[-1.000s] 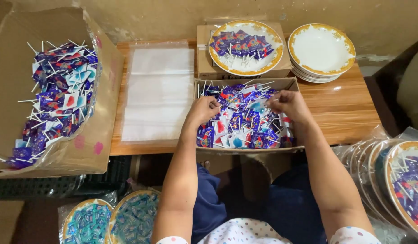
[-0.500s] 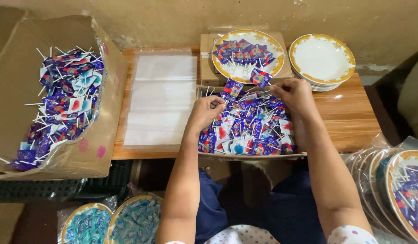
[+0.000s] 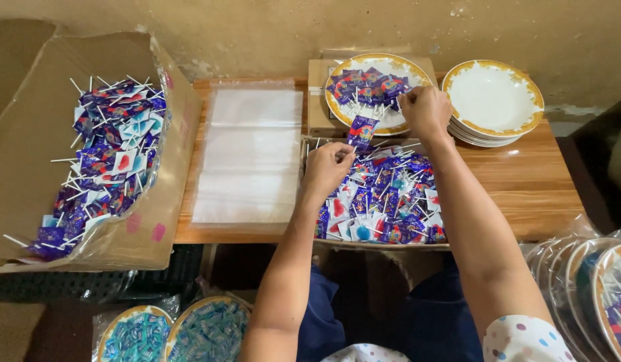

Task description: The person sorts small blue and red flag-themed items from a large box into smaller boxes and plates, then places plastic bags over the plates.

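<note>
Pinching a light, crinkly lollipop [image 3: 361,129] in our left hand [image 3: 326,167]; right hand [image 3: 424,110] closed over the far plate [image 3: 337,110]; its stick seems the firmest hold.

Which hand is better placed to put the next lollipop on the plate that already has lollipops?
Probably the left hand: it holds a wrapped lollipop by its stick, lifted toward the filled plate. The right hand is already at the plate's edge, among the lollipops lying there; whether it holds one, I cannot tell.

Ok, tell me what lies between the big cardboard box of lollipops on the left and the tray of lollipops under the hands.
In the head view, a stack of clear plastic bags lies flat on the wooden table between the cardboard box and the tray.
</note>
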